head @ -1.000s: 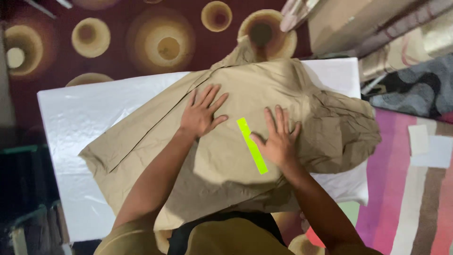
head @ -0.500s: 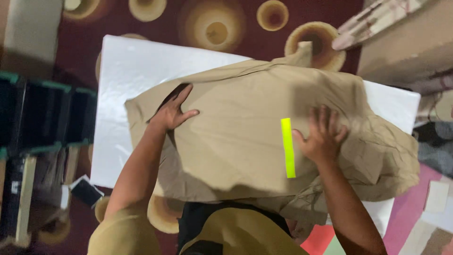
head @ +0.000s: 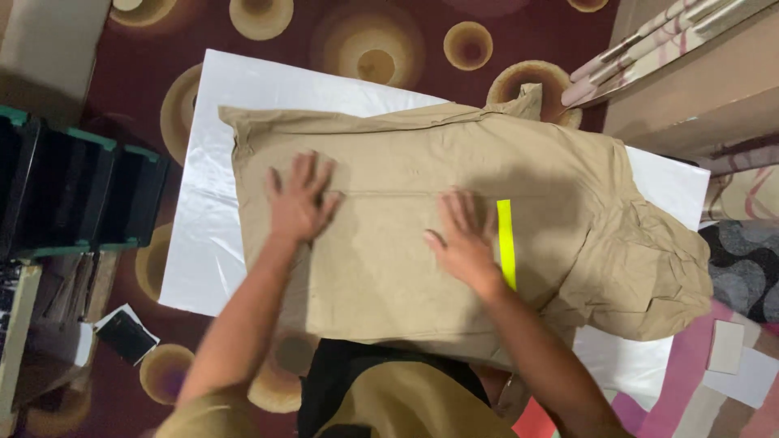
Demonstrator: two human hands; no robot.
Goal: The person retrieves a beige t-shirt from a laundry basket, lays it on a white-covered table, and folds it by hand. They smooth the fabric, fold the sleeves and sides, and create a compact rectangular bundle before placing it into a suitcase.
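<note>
Left hand (head: 299, 201) left of centre, fingers (head: 304, 170) spread wide, flat on khaki garment (head: 389, 259); right hand (head: 464, 239) at centre, fingers splayed, pressed flat just beside yellow strip (head: 506, 242); garment spread mid-frame across white table (head: 203, 227).

white table (head: 203, 243), tan garment (head: 389, 268) spread flat

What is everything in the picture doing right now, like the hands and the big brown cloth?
Left hand: open, flat on the cloth.
Right hand: open, flat on the cloth, beside the yellow strip.
Tan garment: spread out, rumpled at the right end.
Yellow strip: lying straight on the garment.
White sheet: spread under the garment.
Black crate: on the floor, apart.
</note>
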